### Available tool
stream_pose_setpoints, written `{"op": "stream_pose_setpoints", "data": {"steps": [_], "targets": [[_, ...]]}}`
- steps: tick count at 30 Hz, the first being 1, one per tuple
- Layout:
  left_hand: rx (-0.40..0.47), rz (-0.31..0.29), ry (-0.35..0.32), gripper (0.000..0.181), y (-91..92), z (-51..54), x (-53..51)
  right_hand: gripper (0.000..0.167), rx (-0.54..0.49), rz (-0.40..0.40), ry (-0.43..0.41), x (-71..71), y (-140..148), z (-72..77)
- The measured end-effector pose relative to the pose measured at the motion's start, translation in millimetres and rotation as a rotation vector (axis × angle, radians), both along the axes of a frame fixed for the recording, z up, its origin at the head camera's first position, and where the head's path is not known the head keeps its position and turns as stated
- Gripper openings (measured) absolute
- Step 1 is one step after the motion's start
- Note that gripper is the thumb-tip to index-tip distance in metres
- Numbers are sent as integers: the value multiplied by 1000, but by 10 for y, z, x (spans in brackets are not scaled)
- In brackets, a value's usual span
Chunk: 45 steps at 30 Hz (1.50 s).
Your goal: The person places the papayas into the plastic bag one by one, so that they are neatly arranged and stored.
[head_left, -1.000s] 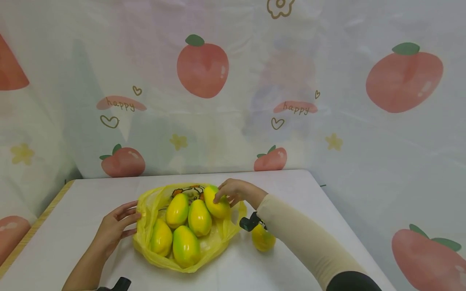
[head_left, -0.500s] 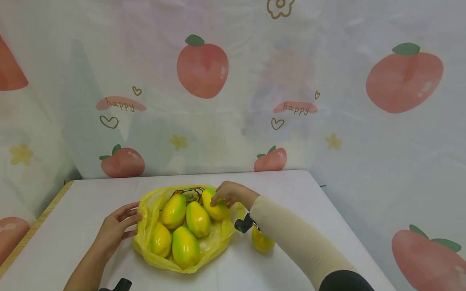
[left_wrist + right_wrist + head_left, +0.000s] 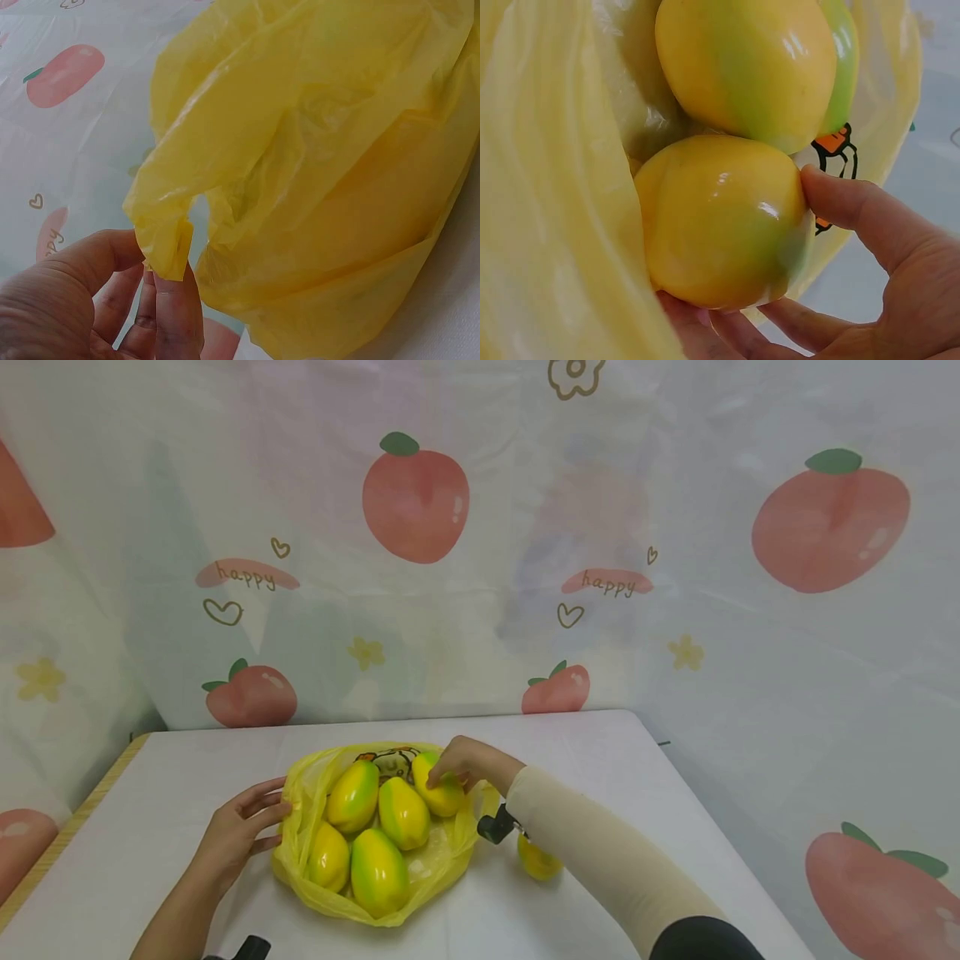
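An open yellow plastic bag lies on the table with several glossy yellow-green mangoes inside, one of them a mango at the front. My left hand pinches the bag's left edge; the left wrist view shows its thumb and fingers on a gathered corner of the plastic. At the bag's back right, my right hand grips a mango inside the opening. In the right wrist view, the thumb is on one side of this mango and the fingers curl underneath. It touches a neighbouring mango.
Outside the bag, another mango lies on the white tabletop, partly hidden by my right forearm. A fruit-printed curtain hangs behind the table. A wooden edge runs along the left side.
My right hand has moved slightly left with its mango, further into the bag. The mangoes inside have shifted a little left. My left hand has stayed at the bag's edge.
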<state>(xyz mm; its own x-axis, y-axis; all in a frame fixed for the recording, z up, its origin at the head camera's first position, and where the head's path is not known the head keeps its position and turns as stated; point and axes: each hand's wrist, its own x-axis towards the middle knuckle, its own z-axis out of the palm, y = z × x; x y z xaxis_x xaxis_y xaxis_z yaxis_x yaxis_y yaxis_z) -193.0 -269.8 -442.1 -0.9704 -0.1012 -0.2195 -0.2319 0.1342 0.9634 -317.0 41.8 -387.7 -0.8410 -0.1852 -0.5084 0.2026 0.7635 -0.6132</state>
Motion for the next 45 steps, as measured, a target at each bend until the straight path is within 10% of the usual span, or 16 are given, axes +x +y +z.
{"op": "stream_pose_setpoints", "data": {"steps": [15, 32, 45], "targets": [[4, -2, 19, 71, -6, 11, 7, 64, 32, 34, 33, 30, 24, 158], [13, 3, 26, 68, -15, 13, 21, 69, -124, 66, 111, 155, 786, 760], [-3, 4, 11, 72, -7, 29, 30, 73, -129, -4, 149, 517, 1513, 616]]}}
